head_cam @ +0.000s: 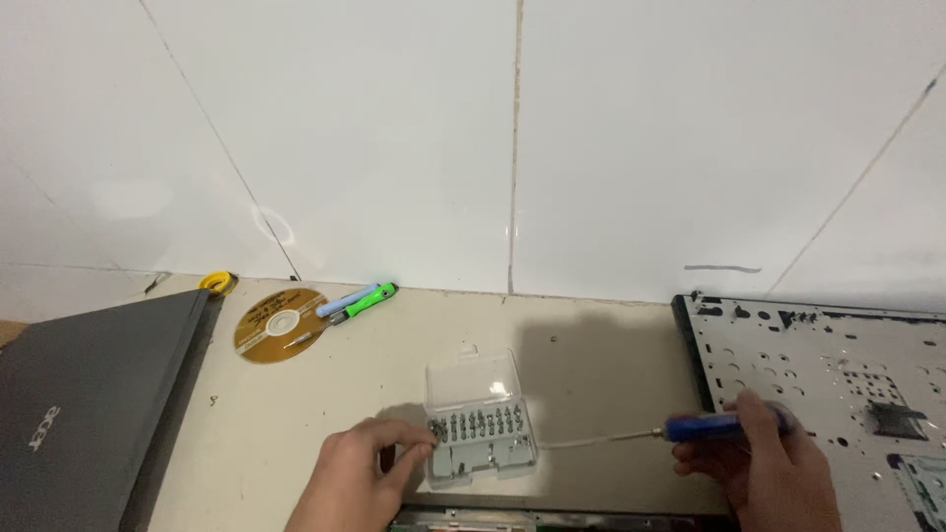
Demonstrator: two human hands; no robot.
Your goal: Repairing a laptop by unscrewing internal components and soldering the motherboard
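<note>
Pinching at the left end of the bit row, the left hand (367, 461) has its fingertips on the open grey bit case (480, 426) in the middle of the desk (315, 394) — lid tipped back so the bits stand reachable. Just right of the case, the right hand (764, 463) grips a blue-handled screwdriver (724, 426) level, its thin shaft pointing toward the case — wrist over the stripped laptop chassis (818, 355).

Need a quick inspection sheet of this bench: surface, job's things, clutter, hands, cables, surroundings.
Surface: beige worktop.
Job's things: open bit case with a clear lid; blue screwdriver with a flexible shaft; stripped laptop chassis.
Clutter: closed grey laptop, gold disc, green tool, light blue tool, yellow tape roll.
Hands: left hand at the bits; right hand grips the screwdriver.
Cables: nothing seen.
Surroundings: white tiled wall.
</note>
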